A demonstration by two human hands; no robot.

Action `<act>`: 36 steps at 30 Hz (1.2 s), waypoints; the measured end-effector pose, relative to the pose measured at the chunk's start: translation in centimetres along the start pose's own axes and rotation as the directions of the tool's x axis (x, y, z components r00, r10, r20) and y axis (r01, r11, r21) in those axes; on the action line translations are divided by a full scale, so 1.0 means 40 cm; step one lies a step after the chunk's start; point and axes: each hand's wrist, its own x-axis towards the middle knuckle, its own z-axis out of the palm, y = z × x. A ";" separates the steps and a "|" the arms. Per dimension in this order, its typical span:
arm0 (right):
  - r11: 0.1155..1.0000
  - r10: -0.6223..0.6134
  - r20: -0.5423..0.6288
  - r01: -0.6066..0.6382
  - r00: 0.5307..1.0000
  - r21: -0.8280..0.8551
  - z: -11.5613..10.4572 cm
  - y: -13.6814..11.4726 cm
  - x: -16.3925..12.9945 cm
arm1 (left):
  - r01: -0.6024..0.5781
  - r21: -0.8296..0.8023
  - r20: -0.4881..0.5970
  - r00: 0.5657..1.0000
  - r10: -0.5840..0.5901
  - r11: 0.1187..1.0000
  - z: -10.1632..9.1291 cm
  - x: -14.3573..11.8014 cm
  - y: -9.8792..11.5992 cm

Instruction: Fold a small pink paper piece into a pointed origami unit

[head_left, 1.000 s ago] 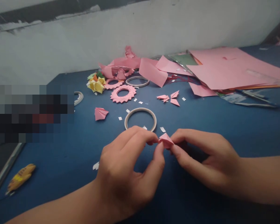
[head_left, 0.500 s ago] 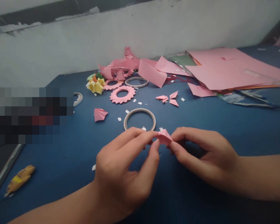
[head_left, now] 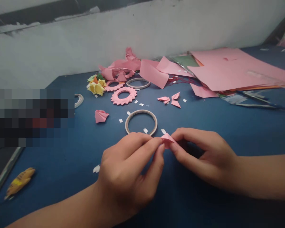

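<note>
Pinching a small folded pink paper piece between them, the left hand and right hand grip its opposite ends by thumb and forefinger just above the blue tabletop, near a tape ring. It looks featherlight, thin and easily crushed; creased edges seem the safest hold.

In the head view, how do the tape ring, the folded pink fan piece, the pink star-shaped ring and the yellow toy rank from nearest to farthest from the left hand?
1. Tape ring, just beyond the left hand.
2. Folded pink fan piece, farther back-left.
3. Pink star-shaped ring, behind the tape ring.
4. Yellow toy, far left.
</note>
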 end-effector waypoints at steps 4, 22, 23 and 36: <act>0.999 0.030 0.013 -0.030 0.999 0.013 0.004 -0.003 -0.004 | -0.006 -0.052 0.071 0.997 0.010 0.999 -0.002 0.001 0.006; 0.956 -0.071 0.134 0.106 0.988 -0.274 -0.036 0.073 0.036 | 0.292 -0.192 0.111 0.955 -0.275 0.937 0.002 0.032 -0.014; 0.934 -0.057 0.102 0.089 0.993 -0.345 -0.046 0.101 0.048 | 0.282 -0.183 0.116 0.958 -0.264 0.942 0.002 0.029 -0.015; 0.757 -0.068 0.061 0.091 0.996 -0.647 -0.073 0.266 0.090 | 0.151 -0.133 0.157 0.979 -0.129 0.980 0.019 0.007 -0.027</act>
